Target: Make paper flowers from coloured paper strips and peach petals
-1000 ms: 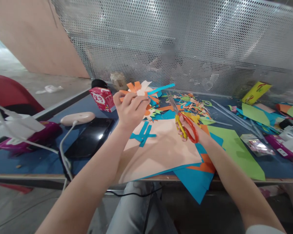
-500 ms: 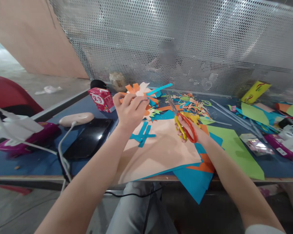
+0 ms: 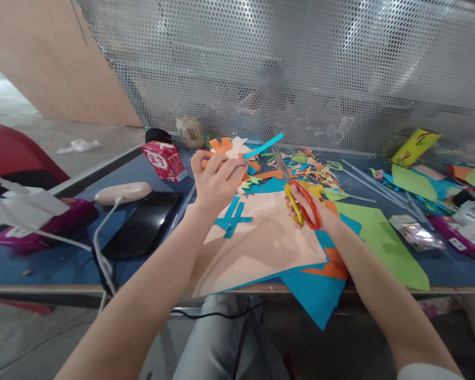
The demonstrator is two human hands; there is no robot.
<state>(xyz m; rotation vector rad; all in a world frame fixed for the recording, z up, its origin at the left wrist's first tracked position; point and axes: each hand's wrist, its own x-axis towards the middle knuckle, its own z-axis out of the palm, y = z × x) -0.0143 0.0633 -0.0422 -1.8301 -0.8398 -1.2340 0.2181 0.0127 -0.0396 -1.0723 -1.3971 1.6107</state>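
My left hand (image 3: pixel 218 182) is raised over the far part of the pink paper sheet (image 3: pixel 261 253), its fingers pinched on one end of a blue paper strip (image 3: pixel 265 145). The strip's free end points up and to the right. My right hand (image 3: pixel 301 206) grips scissors (image 3: pixel 306 203) with red and yellow handles; their blades point up and away, close to the strip but apart from it. Several cut blue strips (image 3: pixel 233 217) lie crossed on the pink sheet. Just behind my left hand sit orange and pink fringed paper pieces (image 3: pixel 225 145).
Paper scraps (image 3: pixel 309 169) are heaped behind the scissors. A green sheet (image 3: pixel 383 243) lies on the right. On the left are a black phone (image 3: pixel 144 224), a red box (image 3: pixel 164 161) and a white cable (image 3: pixel 98 237). A perforated metal panel (image 3: pixel 221 68) closes off the back.
My left hand has moved slightly right with the blue strip. The scissors have shifted a little to the right as well, still in my right hand.
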